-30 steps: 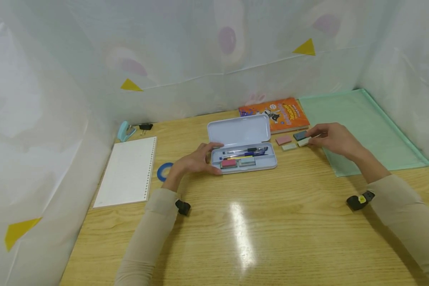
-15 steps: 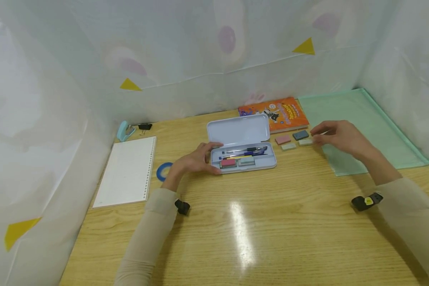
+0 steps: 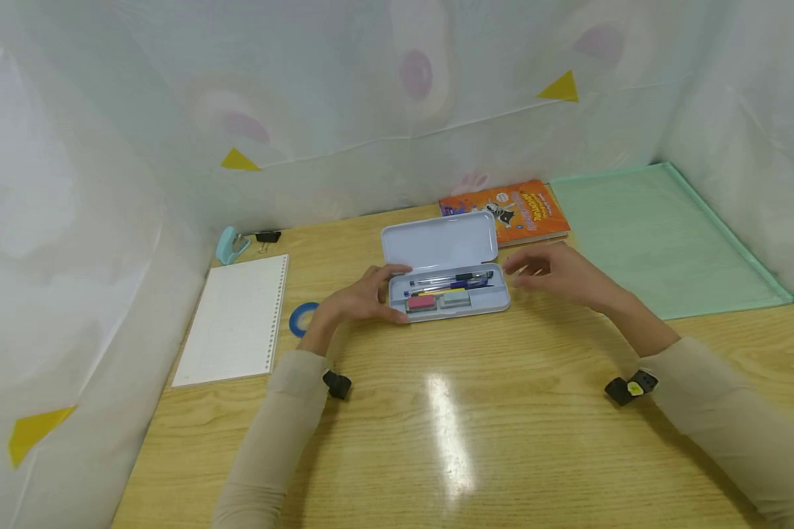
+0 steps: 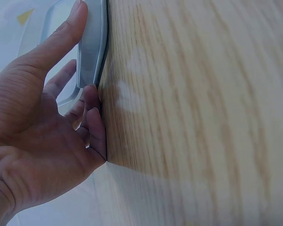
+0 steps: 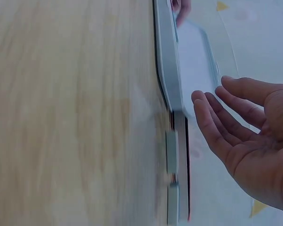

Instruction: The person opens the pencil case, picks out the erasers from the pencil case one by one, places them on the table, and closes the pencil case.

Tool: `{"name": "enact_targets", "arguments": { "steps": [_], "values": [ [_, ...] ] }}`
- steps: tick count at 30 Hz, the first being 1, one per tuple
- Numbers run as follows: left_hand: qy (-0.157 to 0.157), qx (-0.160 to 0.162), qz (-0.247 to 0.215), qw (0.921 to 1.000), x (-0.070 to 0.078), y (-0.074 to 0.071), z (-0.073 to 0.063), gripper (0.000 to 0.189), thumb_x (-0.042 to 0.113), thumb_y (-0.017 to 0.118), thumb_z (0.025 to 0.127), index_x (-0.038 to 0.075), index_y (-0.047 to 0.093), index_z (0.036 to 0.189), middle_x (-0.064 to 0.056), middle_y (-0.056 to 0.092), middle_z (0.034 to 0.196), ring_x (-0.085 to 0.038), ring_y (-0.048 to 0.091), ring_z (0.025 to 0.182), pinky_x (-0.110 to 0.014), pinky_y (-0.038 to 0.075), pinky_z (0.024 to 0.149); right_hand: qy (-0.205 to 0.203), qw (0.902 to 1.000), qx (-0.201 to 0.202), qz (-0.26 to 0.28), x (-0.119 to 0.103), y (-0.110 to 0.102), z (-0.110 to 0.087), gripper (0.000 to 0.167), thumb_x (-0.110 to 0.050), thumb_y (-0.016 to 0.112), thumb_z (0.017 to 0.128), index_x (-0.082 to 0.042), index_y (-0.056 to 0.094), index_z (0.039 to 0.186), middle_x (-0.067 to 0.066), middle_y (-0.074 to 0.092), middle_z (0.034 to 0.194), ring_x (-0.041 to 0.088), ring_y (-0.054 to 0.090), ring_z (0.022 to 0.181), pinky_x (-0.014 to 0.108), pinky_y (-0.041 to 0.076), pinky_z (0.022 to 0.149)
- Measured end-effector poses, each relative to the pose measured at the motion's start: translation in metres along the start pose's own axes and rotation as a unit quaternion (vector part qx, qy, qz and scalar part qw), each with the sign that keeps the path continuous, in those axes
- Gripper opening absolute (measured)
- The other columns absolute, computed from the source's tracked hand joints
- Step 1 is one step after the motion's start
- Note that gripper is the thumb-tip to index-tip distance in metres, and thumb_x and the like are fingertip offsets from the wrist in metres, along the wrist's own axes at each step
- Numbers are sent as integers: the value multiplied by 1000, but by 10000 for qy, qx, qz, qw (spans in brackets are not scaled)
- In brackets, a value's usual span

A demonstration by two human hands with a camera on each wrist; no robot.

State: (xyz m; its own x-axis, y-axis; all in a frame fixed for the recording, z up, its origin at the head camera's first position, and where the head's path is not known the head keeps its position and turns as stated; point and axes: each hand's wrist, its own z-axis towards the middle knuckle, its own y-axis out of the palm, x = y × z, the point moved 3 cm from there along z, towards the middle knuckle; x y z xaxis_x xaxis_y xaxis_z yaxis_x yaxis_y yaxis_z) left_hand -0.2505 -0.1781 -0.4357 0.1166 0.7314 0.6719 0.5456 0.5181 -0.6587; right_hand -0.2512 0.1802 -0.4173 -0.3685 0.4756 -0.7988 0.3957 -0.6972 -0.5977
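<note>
The pencil case (image 3: 440, 241), light blue, lies with its lid folded back. Inside are several pens (image 3: 453, 278), a red-topped eraser (image 3: 421, 302) and a pale eraser (image 3: 454, 298). My left hand (image 3: 360, 297) grips the case's left end, its thumb along the front side in the left wrist view. Just off the case's right end, my right hand (image 3: 562, 275) hovers with loosely bent fingers and holds nothing. In the right wrist view, two pale erasers (image 5: 172, 151) lie on the table below that hand. The head view has the loose erasers mostly hidden behind it.
An orange book (image 3: 532, 217) lies behind the case. At the right is a mint-green mesh pouch (image 3: 668, 242). To the left are a notepad (image 3: 234, 316), blue tape roll (image 3: 298, 320), stapler (image 3: 228, 246) and binder clip (image 3: 267, 236). Curtains hang at the back and sides.
My right hand has let go of the pale eraser at the right of the group and moved left, over the loose erasers to the case's right end. The left hand stays put.
</note>
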Motion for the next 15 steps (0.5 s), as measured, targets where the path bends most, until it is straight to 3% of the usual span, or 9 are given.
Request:
{"name": "enact_targets", "arguments": {
  "steps": [9, 15],
  "values": [
    [-51, -5, 15, 10000, -1, 1, 0, 92, 38, 87, 85, 34, 34, 160, -11, 31, 150, -27, 43, 112, -41, 40, 95, -359, 9989, -256, -126, -11, 42, 25, 23, -6, 74, 96, -4, 73, 118, 10, 74, 114, 20, 68, 93, 29, 55, 78],
    [-65, 10, 20, 10000, -1, 1, 1, 91, 39, 87, 86, 35, 34, 160, -11, 32, 150, -28, 44, 113, -42, 40, 95, -326, 9986, -405, -15, -18, 59, 37, 24, 0, 73, 94, -1, 72, 119, 14, 73, 115, 24, 67, 97, 34, 54, 79]
  ]
}}
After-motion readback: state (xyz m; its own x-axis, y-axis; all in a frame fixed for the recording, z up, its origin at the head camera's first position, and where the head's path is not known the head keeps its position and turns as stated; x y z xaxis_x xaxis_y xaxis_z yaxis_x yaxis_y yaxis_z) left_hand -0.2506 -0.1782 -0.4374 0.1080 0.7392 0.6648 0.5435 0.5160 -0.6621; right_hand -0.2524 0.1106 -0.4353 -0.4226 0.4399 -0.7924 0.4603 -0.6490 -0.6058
